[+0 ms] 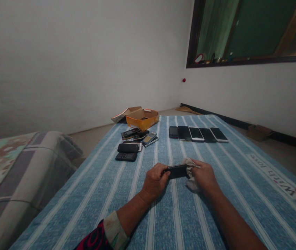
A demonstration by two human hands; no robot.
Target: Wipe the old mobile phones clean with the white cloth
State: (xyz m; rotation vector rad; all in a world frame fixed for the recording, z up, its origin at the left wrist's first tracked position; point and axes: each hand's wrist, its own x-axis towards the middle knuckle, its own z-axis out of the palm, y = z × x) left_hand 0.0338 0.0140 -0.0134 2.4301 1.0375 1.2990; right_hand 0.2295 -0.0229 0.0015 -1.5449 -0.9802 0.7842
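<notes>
A dark mobile phone point(178, 172) is held just above the striped cloth, between my two hands. My left hand point(155, 180) grips its left end, thumb and fingers closed on it. A crumpled pale cloth point(192, 180) is bunched in my right hand point(205, 176), whose closed fingers press it around the phone's right end. Beyond my hands on the left lies a loose pile of old phones, with a black keypad phone point(126, 157) nearest and a silver one point(149, 138) at its right. To the right, several phones lie side by side in a row, among them a white-framed one point(196, 133).
The blue striped tablecloth point(161, 215) covers the table. An open orange box point(142, 119) stands at its far edge, lid leaning behind it. A fabric-covered bed or seat point(20, 184) is at the left. A dark-framed window point(254, 31) is set in the right wall.
</notes>
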